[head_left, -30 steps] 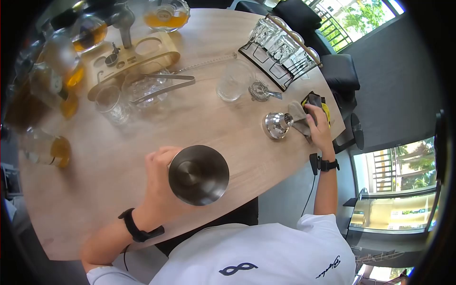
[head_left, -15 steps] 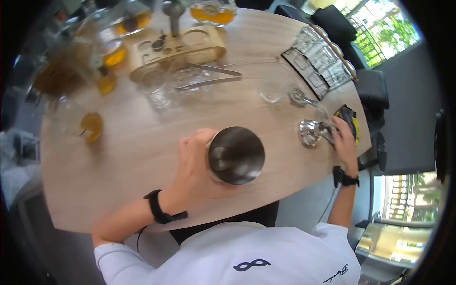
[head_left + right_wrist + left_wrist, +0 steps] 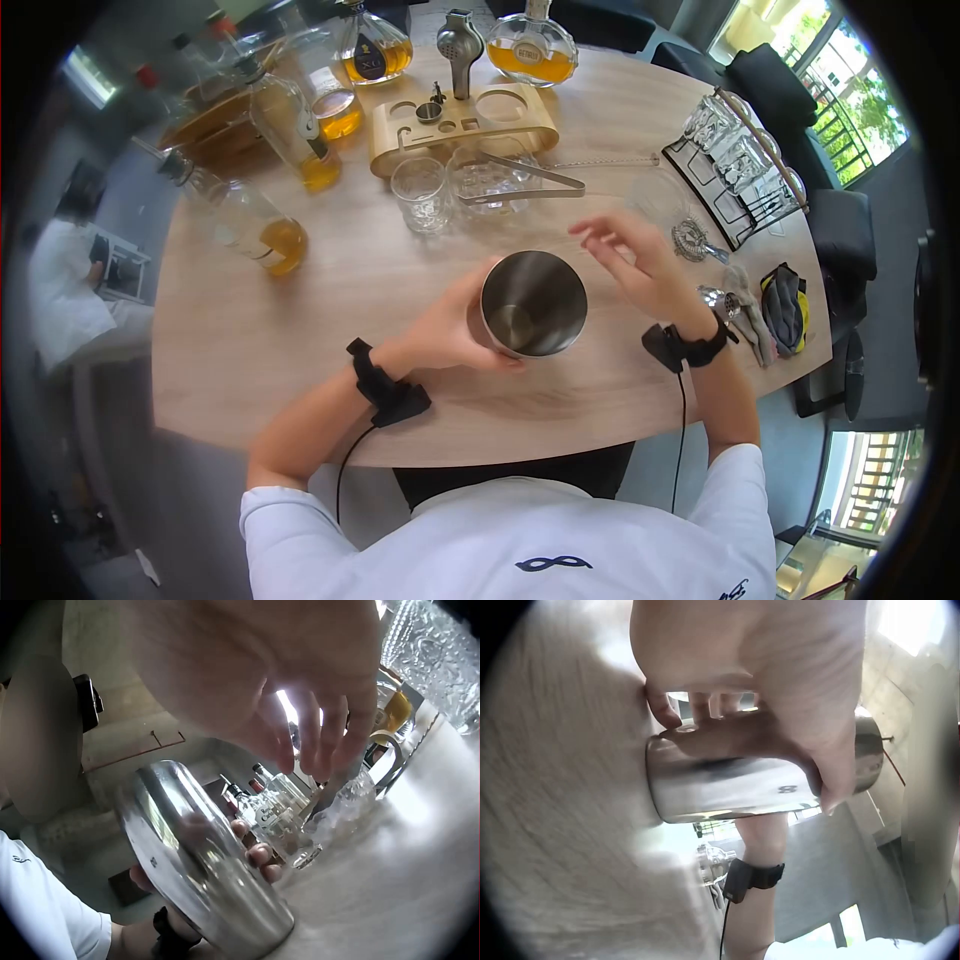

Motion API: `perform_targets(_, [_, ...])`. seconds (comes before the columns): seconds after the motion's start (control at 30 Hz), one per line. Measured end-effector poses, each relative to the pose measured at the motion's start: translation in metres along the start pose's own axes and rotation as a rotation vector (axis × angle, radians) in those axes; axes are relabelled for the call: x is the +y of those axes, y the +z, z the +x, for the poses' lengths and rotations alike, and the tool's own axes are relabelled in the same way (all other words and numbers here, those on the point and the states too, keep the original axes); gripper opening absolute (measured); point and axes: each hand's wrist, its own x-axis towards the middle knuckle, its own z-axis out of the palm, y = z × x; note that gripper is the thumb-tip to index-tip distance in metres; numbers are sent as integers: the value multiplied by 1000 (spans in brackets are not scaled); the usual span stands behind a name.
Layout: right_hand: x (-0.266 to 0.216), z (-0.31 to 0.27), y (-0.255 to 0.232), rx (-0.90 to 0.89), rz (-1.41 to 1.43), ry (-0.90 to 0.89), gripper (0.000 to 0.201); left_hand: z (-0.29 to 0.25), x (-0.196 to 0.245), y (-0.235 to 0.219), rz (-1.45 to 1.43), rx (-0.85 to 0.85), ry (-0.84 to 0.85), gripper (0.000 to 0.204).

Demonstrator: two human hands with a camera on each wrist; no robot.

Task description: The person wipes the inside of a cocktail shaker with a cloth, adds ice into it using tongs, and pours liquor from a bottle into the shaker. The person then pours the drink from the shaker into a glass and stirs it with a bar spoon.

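My left hand (image 3: 452, 322) grips a tall metal shaker tin (image 3: 533, 303), fingers wrapped round its side, its open mouth facing up. In the left wrist view the base of the tin (image 3: 720, 776) is right at the tabletop. My right hand (image 3: 640, 262) is raised to the right of the tin, fingers loosely bent, holding nothing. Beyond the hands, metal tongs (image 3: 550, 182) lie across a glass bowl of ice (image 3: 478, 192). The shaker's shiny top (image 3: 718, 298) is partly hidden behind the right wrist, beside a grey cloth (image 3: 752, 322).
A cut-glass tumbler (image 3: 420, 200) stands left of the ice. Behind it, a wooden stand (image 3: 465, 135) carries bar tools. Several bottles (image 3: 285, 130) crowd the left and back. At the right are a strainer (image 3: 690, 240) and a rack of glasses (image 3: 735, 165).
My right hand has left the shaker top and cloth at the right and come over toward the tin. The left hand keeps its grip; the head view has swung left.
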Motion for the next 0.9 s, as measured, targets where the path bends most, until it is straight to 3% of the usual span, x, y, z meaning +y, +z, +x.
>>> perform_targets(0.13, [-7,61,-9,91,-44,-144,27,1,-4,-4,-159,-75,-83,101])
perform_targets(0.23, [5,95,-2,82,-360,-207,44,0,-12,-7,-120,-90,-78,102])
perform_targets(0.33, [21,103,15,20,-479,-233,45,2,-21,-9,-101,-94,25,96])
perform_targets(0.5, [49,106,22,62,-468,-236,43,4,-21,-11,-132,-138,12,98])
perform_targets(0.67, [18,94,-14,153,-360,-194,36,5,-23,-13,-153,-159,-5,99])
perform_targets(0.8, [-5,86,-32,106,-459,-193,29,6,-25,-14,-157,-189,20,101])
perform_targets(0.87, [-4,83,-29,87,-719,-237,31,5,-26,-14,-177,-193,13,101])
perform_targets(0.9, [1,83,-24,87,-713,-225,31,5,-26,-14,-172,-189,6,102])
